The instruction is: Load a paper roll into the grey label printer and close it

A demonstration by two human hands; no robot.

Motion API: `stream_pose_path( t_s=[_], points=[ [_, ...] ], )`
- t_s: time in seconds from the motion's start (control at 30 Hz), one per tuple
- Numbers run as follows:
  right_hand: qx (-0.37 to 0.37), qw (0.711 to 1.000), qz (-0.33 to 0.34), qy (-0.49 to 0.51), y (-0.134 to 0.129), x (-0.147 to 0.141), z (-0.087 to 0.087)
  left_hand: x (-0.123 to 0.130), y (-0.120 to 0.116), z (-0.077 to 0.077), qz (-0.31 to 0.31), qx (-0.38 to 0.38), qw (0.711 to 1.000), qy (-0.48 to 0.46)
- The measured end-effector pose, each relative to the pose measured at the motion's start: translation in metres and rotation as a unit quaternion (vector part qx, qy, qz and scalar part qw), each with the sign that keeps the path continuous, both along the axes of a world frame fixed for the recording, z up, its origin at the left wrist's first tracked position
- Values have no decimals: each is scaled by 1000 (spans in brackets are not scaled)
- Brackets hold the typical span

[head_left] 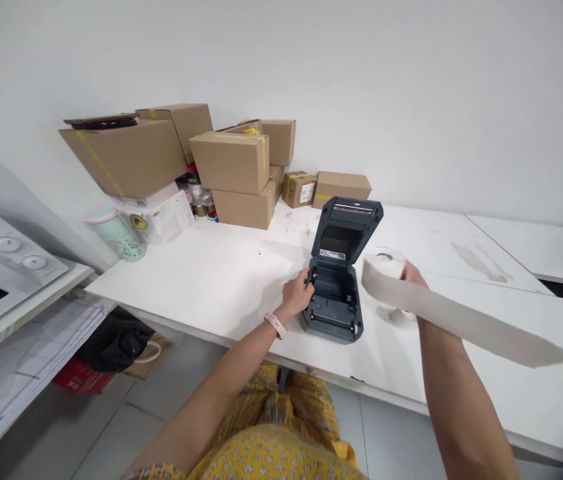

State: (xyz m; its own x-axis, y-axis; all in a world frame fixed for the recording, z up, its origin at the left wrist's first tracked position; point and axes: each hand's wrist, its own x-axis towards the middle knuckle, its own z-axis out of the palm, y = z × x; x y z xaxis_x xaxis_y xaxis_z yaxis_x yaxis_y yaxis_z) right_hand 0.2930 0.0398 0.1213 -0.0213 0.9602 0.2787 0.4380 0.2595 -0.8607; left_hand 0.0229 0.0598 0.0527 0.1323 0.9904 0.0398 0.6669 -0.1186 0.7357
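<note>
A dark grey label printer [334, 287] stands on the white table with its lid [348, 230] raised, so the roll bay shows. My left hand [298, 292] grips the printer's left side wall, thumb near the open bay. To the right of the printer, my right hand [414, 275] is closed around a roll of white label paper [381, 270], held above the table. A long loose strip [481, 327] of the paper trails from it to the right. Below that hand lies another white roll [403, 319], partly hidden. The fingers behind the held roll are mostly covered.
Cardboard boxes [231, 163] are stacked along the wall at the back left, and two smaller boxes [342, 189] stand behind the printer. A mint-green tumbler [118, 233] is at the table's left end. A microwave [11, 260] sits on a separate shelf at far left.
</note>
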Motion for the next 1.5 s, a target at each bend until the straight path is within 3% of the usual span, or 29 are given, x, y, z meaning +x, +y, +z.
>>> stream_pose_path(
  t_s=[0.07, 0.17, 0.5, 0.63, 0.73, 0.8, 0.9, 0.97, 1.07, 1.17, 1.3, 1.5],
  points=[
    [-38, 993, 86, -69, 7, -30, 16, -1, -1, 1, -6, 0, 1000, -9],
    [-82, 963, 164, -199, 23, -63, 22, -3, -4, 4, -9, -4, 1000, -22],
    [-172, 857, 212, -437, 74, -86, -11, -3, -6, 5, 0, -7, 1000, -17],
    [-190, 838, 204, -469, 84, -90, -24, -3, -6, 7, -1, -3, 1000, -9],
    [-172, 847, 200, -462, 80, -90, -27, -4, -6, 7, 0, -5, 1000, -19],
    [-128, 874, 188, -429, 69, -86, -27, -5, -6, 5, 2, -9, 999, -32],
    [-31, 930, 169, -324, 36, -74, -28, -5, -6, 3, 7, -6, 998, -55],
    [-8, 948, 181, -262, 7, -62, -29, -4, -6, 1, 9, -1, 998, -66],
    [-54, 941, 239, -235, -32, -45, -31, -3, -6, -1, 13, 4, 998, -60],
    [-69, 930, 275, -234, -52, -38, -31, -1, -6, -2, 16, 0, 999, -48],
    [-41, 922, 293, -248, -52, -48, -26, -2, -5, 0, 1, -5, 999, -46],
    [73, 927, 248, -272, -51, -75, -32, -5, -2, 6, -23, -23, 999, -35]
  ],
)
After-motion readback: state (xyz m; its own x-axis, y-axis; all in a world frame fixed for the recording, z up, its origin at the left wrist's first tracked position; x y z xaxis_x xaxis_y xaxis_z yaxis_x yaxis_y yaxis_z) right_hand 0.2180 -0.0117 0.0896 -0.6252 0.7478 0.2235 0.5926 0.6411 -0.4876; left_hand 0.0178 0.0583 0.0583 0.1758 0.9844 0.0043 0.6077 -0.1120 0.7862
